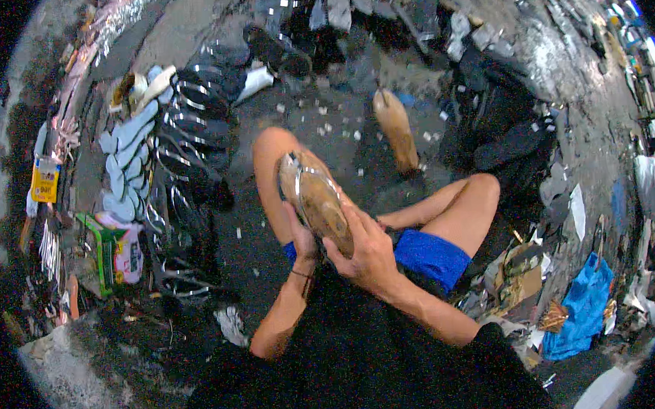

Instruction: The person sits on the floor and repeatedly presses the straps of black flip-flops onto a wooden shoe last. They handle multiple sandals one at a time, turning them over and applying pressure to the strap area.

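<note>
While both hands work over the lap, the right hand (367, 256) is wrapped around the lower end of a tan wooden foot-shaped shoe last with a clear strap across it (314, 198), fingers curled over its near edge. Left hand (300, 240) cups the same last from the left side, thumb up along its flank, dark band on the wrist. So the last sits between the two palms, tilted, its far end pointing away over the bare left knee (273, 151).

Blue shorts (429, 254) show just right of the right hand; right knee (480, 191) is bent outward.

Further out on the dark gritty floor (314, 111): a second tan wooden last (396, 129) lies ahead, well apart from the hands. Left of the legs, a long row of dark sandal soles with straps (185, 149), pale blue soles (124, 161) beside it, a green box (109, 251) nearer. Crumpled blue bag (585, 305) far right among paper scraps.
</note>
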Demonstrator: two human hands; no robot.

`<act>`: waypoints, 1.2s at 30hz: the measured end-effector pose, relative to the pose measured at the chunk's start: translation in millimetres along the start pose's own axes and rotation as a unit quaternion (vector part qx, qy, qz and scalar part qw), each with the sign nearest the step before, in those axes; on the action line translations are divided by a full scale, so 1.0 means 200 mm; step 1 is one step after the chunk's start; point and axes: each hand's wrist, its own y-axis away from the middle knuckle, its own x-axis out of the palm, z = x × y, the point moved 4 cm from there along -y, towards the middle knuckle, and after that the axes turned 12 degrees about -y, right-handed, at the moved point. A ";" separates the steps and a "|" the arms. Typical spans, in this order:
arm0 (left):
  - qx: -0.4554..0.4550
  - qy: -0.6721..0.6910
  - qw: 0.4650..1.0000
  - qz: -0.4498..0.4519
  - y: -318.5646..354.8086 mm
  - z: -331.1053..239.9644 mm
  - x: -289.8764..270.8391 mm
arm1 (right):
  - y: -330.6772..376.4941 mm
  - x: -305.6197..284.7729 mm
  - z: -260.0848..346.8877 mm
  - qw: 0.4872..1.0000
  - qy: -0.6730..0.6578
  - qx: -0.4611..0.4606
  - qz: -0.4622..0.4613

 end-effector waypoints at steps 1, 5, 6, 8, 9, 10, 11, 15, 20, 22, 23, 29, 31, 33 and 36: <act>0.006 -0.023 0.999 0.027 -0.03 -0.02 0.00 | -0.01 -0.01 -0.01 1.000 -0.018 0.000 -0.019; 0.014 0.045 0.994 0.098 -0.14 -0.10 0.14 | -0.04 -0.13 0.01 0.995 0.005 -0.063 -0.075; 0.016 0.031 0.995 0.097 -0.15 -0.13 0.19 | -0.05 -0.15 0.01 0.994 0.021 -0.059 -0.090; 0.042 -0.088 0.989 0.108 -0.12 -0.18 0.29 | -0.06 -0.21 0.00 0.991 0.057 -0.042 -0.112; 0.068 -0.189 0.973 0.117 -0.09 -0.21 0.33 | -0.07 -0.23 -0.01 0.991 0.068 -0.041 -0.110; 0.089 -0.279 0.954 0.072 -0.06 -0.22 0.36 | -0.07 -0.25 -0.02 0.992 0.058 -0.045 -0.104; 0.183 -0.362 0.912 0.056 -0.02 -0.27 0.40 | -0.07 -0.26 -0.03 0.994 0.054 -0.041 -0.086; 0.184 -0.403 0.896 0.033 0.00 -0.32 0.44 | -0.05 -0.30 -0.10 0.998 -0.062 -0.009 -0.032; 0.006 -0.213 0.967 0.141 -0.09 -0.26 0.39 | 0.04 -0.28 -0.12 0.997 -0.039 0.048 0.049; -0.026 -0.262 0.956 0.130 -0.05 -0.26 0.35 | 0.07 -0.28 -0.11 0.996 -0.039 0.057 0.054; -0.007 -0.227 0.961 0.155 -0.01 -0.28 0.35 | 0.10 -0.28 -0.10 0.993 -0.050 0.066 0.080; -0.060 -0.189 0.950 0.240 0.46 -0.35 0.26 | 0.27 -0.31 -0.01 0.812 -0.517 0.240 0.124; -0.080 -0.178 0.941 0.277 0.60 -0.36 0.22 | 0.35 -0.29 0.01 0.756 -0.569 0.316 0.073; -0.093 -0.169 0.932 0.308 0.71 -0.36 0.20 | 0.41 -0.28 0.04 0.739 -0.587 0.314 0.097; -0.100 -0.167 0.918 0.345 0.80 -0.37 0.17 | 0.47 -0.32 0.06 0.743 -0.598 0.267 0.137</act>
